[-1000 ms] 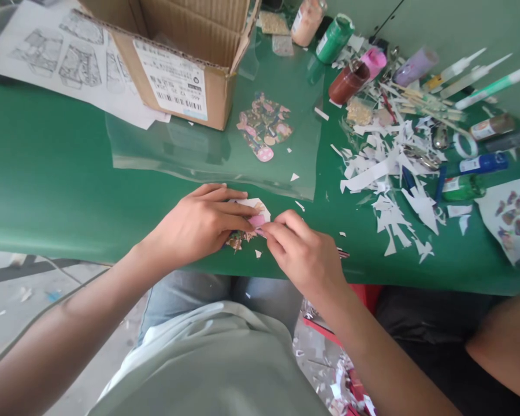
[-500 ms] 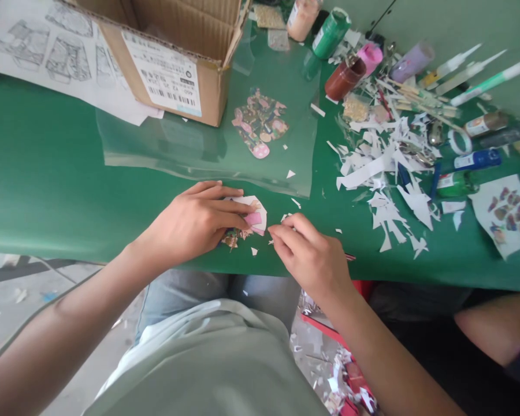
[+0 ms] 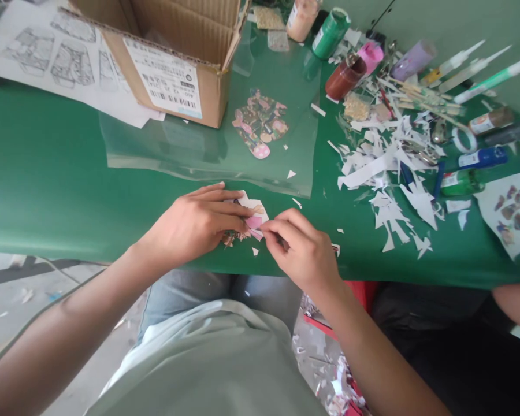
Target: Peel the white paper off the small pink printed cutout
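My left hand [image 3: 195, 222] lies over a small printed paper cutout [image 3: 252, 212] at the near edge of the green table [image 3: 47, 173], its fingers pressed together on the piece. The cutout is white with pink and multicoloured print. My right hand [image 3: 301, 248] pinches the cutout's right edge between thumb and fingertips. A finished colourful cutout [image 3: 260, 122] lies on a clear plastic sheet [image 3: 190, 153] just beyond my hands.
An open cardboard box [image 3: 173, 58] stands at the back left on printed sheets [image 3: 47, 52]. White paper scraps [image 3: 385, 167], paint bottles [image 3: 335, 32], glue tubes [image 3: 481, 78] and a sticker sheet [image 3: 511, 211] crowd the right side. Another person's arm [image 3: 517, 306] shows at the lower right.
My right hand drew slightly away from the cutout half a second ago and has come back to pinch its edge. The left hand stays on the piece.
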The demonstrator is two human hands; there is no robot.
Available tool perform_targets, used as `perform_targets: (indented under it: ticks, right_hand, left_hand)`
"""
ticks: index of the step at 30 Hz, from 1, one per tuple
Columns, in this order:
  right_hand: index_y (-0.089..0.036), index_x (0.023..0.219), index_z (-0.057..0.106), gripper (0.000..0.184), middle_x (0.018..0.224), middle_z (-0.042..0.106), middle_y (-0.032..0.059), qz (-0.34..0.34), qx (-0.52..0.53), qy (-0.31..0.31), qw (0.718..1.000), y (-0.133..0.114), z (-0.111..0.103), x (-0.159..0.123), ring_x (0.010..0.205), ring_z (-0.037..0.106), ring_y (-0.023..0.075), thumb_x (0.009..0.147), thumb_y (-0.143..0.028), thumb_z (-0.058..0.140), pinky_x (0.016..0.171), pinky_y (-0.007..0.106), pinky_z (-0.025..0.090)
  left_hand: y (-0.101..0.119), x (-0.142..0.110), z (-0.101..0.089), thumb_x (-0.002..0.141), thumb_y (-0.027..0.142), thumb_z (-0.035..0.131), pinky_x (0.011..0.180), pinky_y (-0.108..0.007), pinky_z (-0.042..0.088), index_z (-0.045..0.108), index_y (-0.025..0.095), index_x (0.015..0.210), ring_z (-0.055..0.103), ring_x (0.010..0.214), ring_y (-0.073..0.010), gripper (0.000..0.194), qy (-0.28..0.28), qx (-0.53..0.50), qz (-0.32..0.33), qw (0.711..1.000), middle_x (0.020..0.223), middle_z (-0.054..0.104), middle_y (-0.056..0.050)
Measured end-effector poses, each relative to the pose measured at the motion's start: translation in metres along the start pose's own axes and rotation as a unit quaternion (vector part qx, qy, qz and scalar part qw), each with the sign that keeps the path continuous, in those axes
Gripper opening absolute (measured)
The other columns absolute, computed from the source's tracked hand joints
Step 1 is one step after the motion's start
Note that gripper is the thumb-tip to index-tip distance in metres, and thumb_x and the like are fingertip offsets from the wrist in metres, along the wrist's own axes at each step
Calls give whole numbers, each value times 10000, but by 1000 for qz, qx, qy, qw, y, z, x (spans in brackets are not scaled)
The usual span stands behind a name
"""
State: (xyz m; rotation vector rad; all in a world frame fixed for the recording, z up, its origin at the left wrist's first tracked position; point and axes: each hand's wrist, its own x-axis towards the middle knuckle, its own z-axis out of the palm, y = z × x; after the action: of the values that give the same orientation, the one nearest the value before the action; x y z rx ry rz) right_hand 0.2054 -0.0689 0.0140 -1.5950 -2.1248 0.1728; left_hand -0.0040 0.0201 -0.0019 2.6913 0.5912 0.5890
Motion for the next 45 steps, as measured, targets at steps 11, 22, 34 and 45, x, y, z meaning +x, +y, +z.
perform_targets:
  ticks: [11,22,34,45]
  right_hand:
    - [-198,896,717,224,823,661,0,-67,-60,-17,996,5,3,6,569,536,58,969,-219,507,476,220,334]
    - [-246,898,726,264,898,676,4,-179,-73,-131,972,17,-15,34,664,560,92,968,-179,480,582,244,381]
    - [-233,956,714,308,987,716,15,-240,-93,-189,948,24,-19,45,743,595,124,983,-160,415,647,277,410]
    - [-186,894,690,231,871,703,1,-92,-120,-63,987,-3,-7,11,600,576,73,983,-187,476,505,247,337]
  left_hand:
    - [1,0,0,897,93,507,1098,-446,449,748,298,976,597,1235,-212,326,7,-2,-3,1000,1216,711,45]
    - [3,11,5,944,177,498,1068,-394,468,752,267,887,626,1192,-194,275,21,-12,-17,1000,1110,752,31]
    - [1,9,3,900,95,530,1084,-403,466,745,263,855,621,1212,-206,277,12,-39,-20,999,1153,738,50]
    - [3,9,9,922,112,499,1012,-375,516,752,250,940,655,1137,-191,288,67,-6,-6,998,1098,756,32]
